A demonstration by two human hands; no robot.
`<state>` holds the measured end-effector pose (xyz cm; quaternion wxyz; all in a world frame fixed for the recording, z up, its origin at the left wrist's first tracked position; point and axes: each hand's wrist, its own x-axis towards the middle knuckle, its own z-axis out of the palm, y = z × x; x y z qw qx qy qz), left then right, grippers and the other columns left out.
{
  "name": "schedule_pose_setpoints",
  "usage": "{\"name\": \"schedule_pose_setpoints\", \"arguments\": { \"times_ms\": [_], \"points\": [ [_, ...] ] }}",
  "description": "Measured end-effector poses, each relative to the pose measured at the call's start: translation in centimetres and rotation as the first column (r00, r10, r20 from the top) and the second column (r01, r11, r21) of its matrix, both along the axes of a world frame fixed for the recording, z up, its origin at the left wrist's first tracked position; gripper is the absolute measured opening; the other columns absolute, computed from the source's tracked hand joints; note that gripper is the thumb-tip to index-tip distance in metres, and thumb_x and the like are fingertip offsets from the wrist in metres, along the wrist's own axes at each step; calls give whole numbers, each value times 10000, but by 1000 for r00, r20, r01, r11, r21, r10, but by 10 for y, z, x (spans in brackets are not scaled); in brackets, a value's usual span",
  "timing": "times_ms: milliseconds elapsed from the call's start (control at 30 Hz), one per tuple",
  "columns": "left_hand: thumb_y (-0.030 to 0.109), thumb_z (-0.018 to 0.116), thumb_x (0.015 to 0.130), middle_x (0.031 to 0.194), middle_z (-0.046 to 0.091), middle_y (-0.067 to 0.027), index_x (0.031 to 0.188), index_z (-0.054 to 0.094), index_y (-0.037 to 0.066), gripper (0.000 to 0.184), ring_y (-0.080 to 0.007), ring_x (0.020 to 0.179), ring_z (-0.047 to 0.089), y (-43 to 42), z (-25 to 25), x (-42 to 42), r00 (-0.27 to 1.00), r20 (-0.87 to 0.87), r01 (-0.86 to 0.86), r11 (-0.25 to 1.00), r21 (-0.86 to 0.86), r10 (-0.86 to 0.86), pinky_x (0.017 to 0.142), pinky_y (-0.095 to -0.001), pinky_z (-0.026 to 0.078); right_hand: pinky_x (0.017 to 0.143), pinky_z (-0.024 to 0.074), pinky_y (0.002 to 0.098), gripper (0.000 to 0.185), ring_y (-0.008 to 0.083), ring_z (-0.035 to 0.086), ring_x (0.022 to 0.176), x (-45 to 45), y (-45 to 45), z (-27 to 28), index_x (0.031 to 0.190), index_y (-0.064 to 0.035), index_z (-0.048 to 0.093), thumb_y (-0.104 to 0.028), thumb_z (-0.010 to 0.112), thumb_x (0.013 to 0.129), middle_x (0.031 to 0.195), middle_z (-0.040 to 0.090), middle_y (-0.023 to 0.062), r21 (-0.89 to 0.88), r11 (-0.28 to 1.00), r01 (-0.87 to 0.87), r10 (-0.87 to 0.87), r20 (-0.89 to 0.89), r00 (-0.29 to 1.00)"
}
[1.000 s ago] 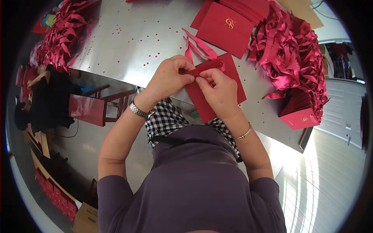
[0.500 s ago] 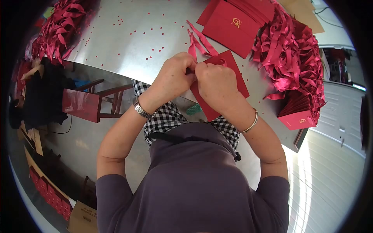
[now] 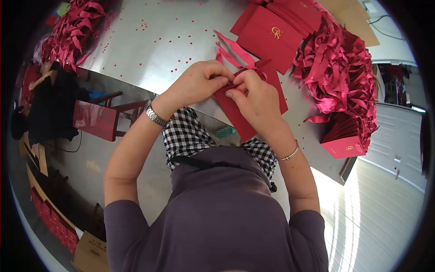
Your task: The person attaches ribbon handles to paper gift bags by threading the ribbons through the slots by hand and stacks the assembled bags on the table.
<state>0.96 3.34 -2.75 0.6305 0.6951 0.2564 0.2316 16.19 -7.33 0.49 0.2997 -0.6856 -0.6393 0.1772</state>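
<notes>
A flat red paper bag (image 3: 240,121) lies at the metal table's near edge, under my hands. My left hand (image 3: 198,85) comes in from the left, thumb and forefinger pinched at the bag's upper part. Close beside it, my right hand (image 3: 259,99) also pinches there with curled fingers. Both appear to grip the red ribbon (image 3: 235,49), whose loose loop spreads on the table beyond the hands. The bit between the fingertips is mostly hidden.
Flat red bags with a gold logo (image 3: 274,34) are stacked beyond. At right stands a row of red bags (image 3: 346,147) with a heap of ribbons (image 3: 333,68). More ribbons (image 3: 77,34) lie far left. Small red paper dots dot the table (image 3: 136,54). A wooden stool (image 3: 95,119) stands left.
My hands have turned and loosened from tight fists to fingertip pinches, with the right hand slightly lower. The ribbon loop has shifted a little. The view has tilted slightly.
</notes>
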Motion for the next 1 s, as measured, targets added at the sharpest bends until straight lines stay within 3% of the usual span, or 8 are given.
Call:
{"name": "schedule_pose_setpoints", "arguments": {
  "times_ms": [67, 167, 367, 633, 733, 767, 900, 1000],
  "points": [
    [71, 619, 840, 876, 626, -87, 967, 674, 22, 147, -201, 778, 613, 6, 10, 1, 979, -138, 186, 947, 264, -153, 728, -302, 494, 605, 510, 397, 248, 287, 665, 702, -1, -4, -2, 907, -72, 563, -206, 723, 774, 768, 676, 90, 30, 999, 25, -26, 33, 999],
    [75, 643, 810, 861, 607, -96, 928, 674, 30, 129, -238, 787, 604, 11, 27, 2, 947, -197, 300, 917, 264, -254, 728, -326, 490, 589, 509, 392, 256, 280, 665, 694, -1, -7, -1, 902, -75, 561, -220, 726, 772, 760, 676, 87, 13, 999, 44, -44, 17, 999],
    [56, 643, 777, 950, 613, -103, 862, 659, 25, 92, -294, 862, 606, 7, 22, 8, 959, -260, 236, 840, 489, -118, 751, -365, 492, 535, 489, 387, 320, 255, 645, 623, -7, -20, 7, 1003, -78, 600, -231, 737, 758, 678, 640, 44, 95, 994, 49, -67, 195, 978],
    [60, 635, 772, 925, 603, -73, 839, 667, 58, 74, -279, 911, 600, 0, 12, 5, 952, -306, 201, 766, 610, -7, 737, -371, 501, 748, 384, 365, 287, 214, 546, 866, 15, -63, 19, 1002, -93, 661, -106, 731, 724, 815, 651, 18, 370, 911, -181, -13, 466, 885],
    [65, 639, 769, 917, 601, -66, 832, 672, 73, 71, -277, 905, 600, 2, 8, 4, 948, -317, 192, 786, 588, 5, 729, -373, 505, 838, 368, 365, 283, 204, 555, 864, 24, -82, 3, 1001, -91, 674, -170, 718, 732, 959, 661, 26, 422, 902, -88, -75, 355, 932],
    [65, 638, 769, 918, 601, -64, 834, 673, 75, 75, -276, 897, 602, 1, 7, 4, 948, -318, 185, 783, 593, 17, 725, -372, 504, 930, 345, 401, 474, 281, 544, 1023, 28, -89, -13, 1167, -42, 605, -228, 725, 748, 1202, 594, 124, 405, 914, -16, -90, 241, 966],
    [67, 634, 766, 923, 604, -61, 833, 678, 76, 80, -278, 862, 609, 3, 7, 4, 953, -301, 150, 836, 529, 20, 709, -366, 498, 1035, 272, 444, 790, 340, 396, 1268, 24, -90, -23, 1387, 2, 399, -386, 704, 771, 1397, 422, 193, 32, 992, 124, -128, 263, 956],
    [79, 632, 766, 898, 607, -64, 819, 680, 77, 71, -279, 841, 612, 1, 10, 5, 948, -310, 107, 846, 522, 72, 699, -363, 493, 1045, 273, 445, 779, 342, 422, 1246, 26, -88, -19, 1360, 11, 439, -448, 681, 780, 1375, 452, 187, -19, 995, 98, -87, 327, 941]
  ]
}}
